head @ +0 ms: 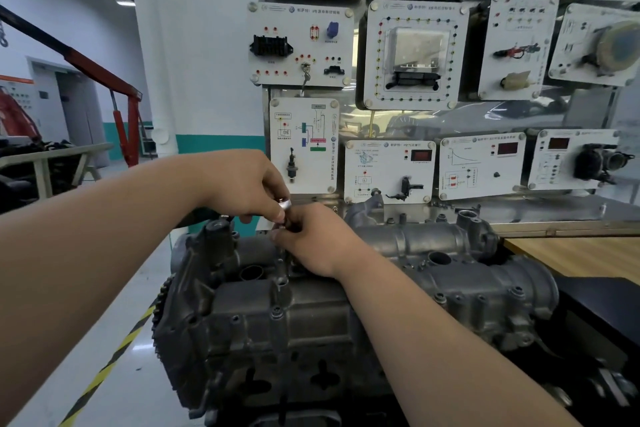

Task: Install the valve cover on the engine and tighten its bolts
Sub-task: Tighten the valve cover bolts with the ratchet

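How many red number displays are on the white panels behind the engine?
3, all in the bottom row: left display, middle display, right display. More may be hidden in the blur above.

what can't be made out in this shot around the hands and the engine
Head view:
- Any bolt under the tool: hidden by the right hand.
- Tool: only its silver top shows in the left hand; both hands cover the rest.
- Engine underside: cut off by the bottom edge.
- Training board labels: too small, blurred.

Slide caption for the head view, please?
Left hand and right hand grip a silver metal tool over the grey metal valve cover.
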Tool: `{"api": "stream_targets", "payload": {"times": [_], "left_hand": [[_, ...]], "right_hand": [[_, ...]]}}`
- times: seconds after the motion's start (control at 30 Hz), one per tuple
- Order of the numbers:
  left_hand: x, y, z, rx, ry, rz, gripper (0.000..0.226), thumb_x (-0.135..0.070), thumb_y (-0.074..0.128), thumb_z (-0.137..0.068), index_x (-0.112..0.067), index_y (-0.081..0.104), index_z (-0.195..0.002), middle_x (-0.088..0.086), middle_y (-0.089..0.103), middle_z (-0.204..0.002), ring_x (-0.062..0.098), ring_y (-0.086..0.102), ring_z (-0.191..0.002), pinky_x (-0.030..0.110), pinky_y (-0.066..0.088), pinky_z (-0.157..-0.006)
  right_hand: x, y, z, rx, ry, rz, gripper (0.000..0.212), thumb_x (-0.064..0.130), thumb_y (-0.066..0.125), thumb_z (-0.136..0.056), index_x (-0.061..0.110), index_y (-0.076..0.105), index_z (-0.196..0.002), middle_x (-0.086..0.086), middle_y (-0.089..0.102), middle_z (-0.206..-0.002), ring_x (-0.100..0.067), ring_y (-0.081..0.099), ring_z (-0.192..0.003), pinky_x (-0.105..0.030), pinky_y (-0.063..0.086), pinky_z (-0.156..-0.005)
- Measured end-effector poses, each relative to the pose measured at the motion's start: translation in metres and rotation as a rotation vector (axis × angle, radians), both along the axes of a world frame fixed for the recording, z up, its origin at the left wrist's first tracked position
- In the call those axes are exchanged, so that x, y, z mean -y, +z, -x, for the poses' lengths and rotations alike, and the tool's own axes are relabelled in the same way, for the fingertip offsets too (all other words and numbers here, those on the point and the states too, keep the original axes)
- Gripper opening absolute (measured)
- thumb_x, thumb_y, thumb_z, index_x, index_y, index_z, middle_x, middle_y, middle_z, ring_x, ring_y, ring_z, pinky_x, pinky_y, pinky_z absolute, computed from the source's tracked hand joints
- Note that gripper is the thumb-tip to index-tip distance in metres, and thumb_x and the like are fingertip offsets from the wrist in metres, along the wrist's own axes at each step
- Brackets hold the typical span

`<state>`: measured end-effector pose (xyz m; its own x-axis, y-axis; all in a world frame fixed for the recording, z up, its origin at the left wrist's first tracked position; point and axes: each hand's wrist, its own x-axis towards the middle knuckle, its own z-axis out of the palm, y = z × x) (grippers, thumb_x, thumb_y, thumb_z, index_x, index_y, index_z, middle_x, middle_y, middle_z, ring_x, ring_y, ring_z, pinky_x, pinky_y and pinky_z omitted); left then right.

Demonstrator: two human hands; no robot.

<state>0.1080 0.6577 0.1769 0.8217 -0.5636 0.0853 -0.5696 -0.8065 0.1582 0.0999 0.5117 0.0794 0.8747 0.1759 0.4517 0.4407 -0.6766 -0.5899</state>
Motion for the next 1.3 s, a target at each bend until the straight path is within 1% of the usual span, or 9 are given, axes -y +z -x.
{"api": "stream_targets", "payload": {"times": [0.07,0.2,0.3,0.5,0.6,0.73,0.9,1.2,1.3], "left_hand": [[0.001,0.000,0.000,0.018,0.006,-0.010,0.026,-0.035,0.070,-0.081,-0.031,0.068,-0.107,-0.013,0.071,-0.091,0.000,0.066,-0.061,0.031,0.054,-0.082],[0.001,0.000,-0.003,0.055,0.014,-0.030,0.029,-0.038,0.070,-0.081,-0.034,0.067,-0.109,-0.016,0.069,-0.094,0.000,0.066,-0.070,0.020,0.049,-0.073],[0.002,-0.001,-0.004,0.063,0.021,-0.044,0.030,-0.037,0.069,-0.082,-0.034,0.066,-0.112,-0.016,0.069,-0.096,0.005,0.066,-0.085,0.021,0.049,-0.079],[0.001,0.002,-0.002,0.048,0.038,-0.082,0.033,-0.037,0.068,-0.083,-0.032,0.064,-0.116,-0.019,0.068,-0.094,0.003,0.065,-0.082,0.015,0.044,-0.071],[-0.002,0.002,-0.003,0.061,0.024,-0.101,0.032,-0.030,0.068,-0.083,-0.034,0.065,-0.115,-0.018,0.069,-0.098,0.001,0.062,-0.089,0.013,0.041,-0.074],[-0.003,0.002,-0.003,0.085,0.012,-0.098,0.037,-0.024,0.070,-0.082,-0.035,0.065,-0.116,-0.019,0.067,-0.105,-0.002,0.058,-0.094,0.013,0.038,-0.076],[0.001,0.001,-0.003,0.129,0.019,-0.144,0.037,-0.023,0.070,-0.082,-0.035,0.065,-0.116,-0.018,0.067,-0.105,0.003,0.059,-0.096,0.023,0.042,-0.086],[0.011,0.001,0.008,0.168,0.024,-0.207,0.039,-0.029,0.071,-0.081,-0.033,0.064,-0.118,-0.018,0.066,-0.103,0.003,0.059,-0.094,0.022,0.042,-0.082],[0.012,0.002,0.011,0.194,0.086,-0.229,0.035,-0.036,0.072,-0.078,-0.030,0.067,-0.112,-0.016,0.066,-0.096,0.005,0.059,-0.089,0.025,0.044,-0.083]], "right_hand": [[0.001,0.000,-0.001,-0.002,-0.009,0.001,0.016,0.025,0.064,-0.090,0.014,0.064,-0.079,-0.003,0.060,-0.070,-0.018,0.055,-0.068,-0.031,0.043,-0.064],[0.001,0.001,-0.002,-0.004,-0.022,0.002,0.018,0.026,0.064,-0.089,0.021,0.060,-0.073,0.002,0.059,-0.065,-0.015,0.055,-0.065,-0.028,0.040,-0.058],[0.001,0.001,-0.002,-0.011,-0.021,0.003,0.021,0.026,0.065,-0.089,0.023,0.057,-0.070,0.003,0.057,-0.064,-0.013,0.054,-0.062,-0.027,0.039,-0.056],[-0.001,0.001,-0.002,-0.021,-0.033,0.016,0.034,0.026,0.067,-0.088,0.025,0.050,-0.058,0.004,0.052,-0.058,-0.012,0.048,-0.057,-0.028,0.037,-0.055],[-0.003,0.000,-0.003,-0.006,-0.050,0.006,0.039,0.025,0.069,-0.086,0.024,0.046,-0.055,0.002,0.050,-0.057,-0.013,0.045,-0.055,-0.028,0.036,-0.054],[-0.006,0.000,-0.004,0.011,-0.074,0.026,0.032,0.027,0.069,-0.086,0.021,0.051,-0.060,-0.001,0.057,-0.064,-0.016,0.051,-0.062,-0.029,0.040,-0.057],[-0.006,0.002,-0.004,-0.007,-0.061,0.025,0.027,0.024,0.068,-0.086,0.016,0.054,-0.064,-0.004,0.058,-0.066,-0.019,0.054,-0.066,-0.033,0.046,-0.063],[-0.002,-0.001,0.002,0.018,-0.071,0.045,0.018,0.027,0.069,-0.086,0.017,0.059,-0.076,0.002,0.056,-0.066,-0.016,0.054,-0.068,-0.025,0.038,-0.054],[-0.004,0.000,0.003,0.013,-0.059,0.045,0.016,0.026,0.069,-0.086,0.012,0.064,-0.082,-0.006,0.063,-0.075,-0.022,0.059,-0.075,-0.033,0.048,-0.065]]}}
